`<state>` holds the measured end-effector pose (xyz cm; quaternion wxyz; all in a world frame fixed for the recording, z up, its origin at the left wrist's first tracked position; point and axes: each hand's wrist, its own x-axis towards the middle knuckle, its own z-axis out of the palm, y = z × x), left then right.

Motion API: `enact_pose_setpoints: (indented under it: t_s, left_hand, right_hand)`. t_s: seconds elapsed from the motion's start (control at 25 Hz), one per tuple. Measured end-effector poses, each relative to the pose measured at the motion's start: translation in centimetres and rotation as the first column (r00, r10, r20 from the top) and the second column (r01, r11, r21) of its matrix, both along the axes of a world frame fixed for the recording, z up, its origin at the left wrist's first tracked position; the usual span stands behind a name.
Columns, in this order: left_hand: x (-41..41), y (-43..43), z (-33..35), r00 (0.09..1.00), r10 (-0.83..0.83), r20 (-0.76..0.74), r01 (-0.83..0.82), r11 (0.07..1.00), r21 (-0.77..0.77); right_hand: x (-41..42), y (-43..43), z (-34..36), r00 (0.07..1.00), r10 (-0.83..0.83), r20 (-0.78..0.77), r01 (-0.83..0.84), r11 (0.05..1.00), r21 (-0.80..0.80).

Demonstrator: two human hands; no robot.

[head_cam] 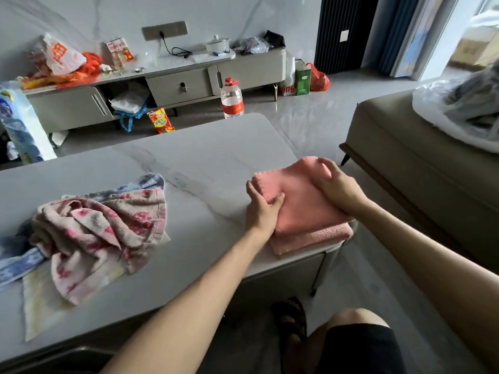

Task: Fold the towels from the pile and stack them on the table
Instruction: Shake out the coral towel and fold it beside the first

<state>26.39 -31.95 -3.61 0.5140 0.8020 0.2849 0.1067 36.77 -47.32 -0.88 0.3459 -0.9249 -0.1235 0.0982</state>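
Table (pixel 210 157) holds pile (pixel 102 225); bottle (pixel 231 99) beyond.

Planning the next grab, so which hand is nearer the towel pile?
Left. The left hand rests at the left edge of the pink stack, the side facing the pile; the right hand lies atop the stack, farther off.

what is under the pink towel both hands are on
A second folded pink towel, its near edge sticking out, on the table corner. The top towel covers the rest of it, so anything between them is hidden.
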Motion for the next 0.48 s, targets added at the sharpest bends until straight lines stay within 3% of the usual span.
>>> enact_pose_setpoints:
  t_s: [0.08, 0.28, 0.4, 0.48]
  left_hand:
    - [-0.1, -0.3, -2.2, 0.997, 0.004, -0.072, 0.0, 0.998, 0.057]
    - [0.1, 0.3, -3.0, 0.999, 0.047, 0.008, -0.047, 0.997, 0.067]
    - [0.0, -0.1, -2.9, 0.999, 0.028, -0.027, -0.025, 0.993, 0.118]
    - [-0.3, -0.1, -2.5, 0.995, 0.025, -0.095, 0.002, 0.963, 0.27]
  right_hand:
    - [-0.1, -0.1, -3.6, 1.0, 0.029, -0.004, -0.029, 0.998, -0.056]
    - [1.3, 0.4, -4.9, 0.996, 0.047, 0.071, -0.041, 0.996, -0.083]
    - [1.2, 0.1, -5.1, 0.997, 0.041, 0.062, -0.031, 0.988, -0.149]
    - [0.9, 0.3, -5.0, 0.981, 0.073, 0.177, -0.022, 0.961, -0.275]
